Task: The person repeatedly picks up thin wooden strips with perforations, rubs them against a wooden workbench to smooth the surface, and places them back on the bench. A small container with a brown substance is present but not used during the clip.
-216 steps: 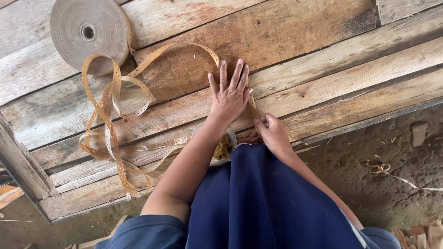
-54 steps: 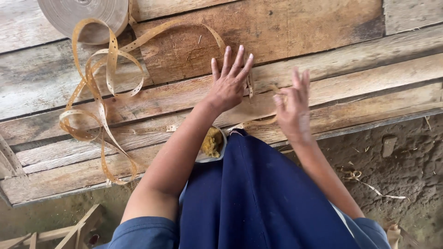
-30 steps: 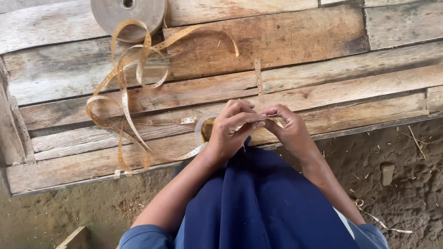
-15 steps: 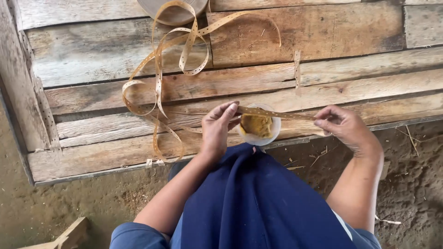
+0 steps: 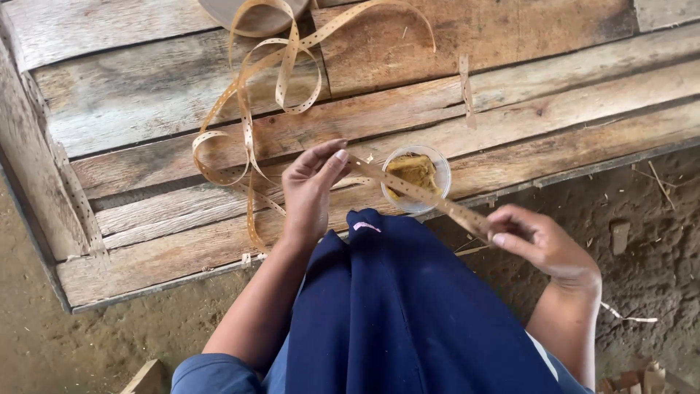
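Note:
A long tan perforated strip (image 5: 251, 138) loops over the wooden plank platform (image 5: 146, 117), coming off a roll (image 5: 255, 13) at the top edge. My left hand (image 5: 310, 186) pinches the strip near its thumb and forefinger. My right hand (image 5: 536, 241) pinches the strip's end, and the stretch between both hands runs taut and slanted over a small clear cup (image 5: 415, 177) of yellowish paste. A short cut piece of strip (image 5: 464, 87) lies flat on a plank beyond the cup. My knees in dark blue cloth (image 5: 408, 306) fill the bottom.
The platform's front edge runs diagonally across the view, with bare dirt ground (image 5: 649, 219) below it at right and lower left. Wood scraps (image 5: 642, 376) lie at the bottom right corner, and a wooden piece (image 5: 146, 376) at the bottom left.
My hands left the planks, met at the cup, took hold of the strip, then drew apart, the right one moving right and down until the strip stretched taut.

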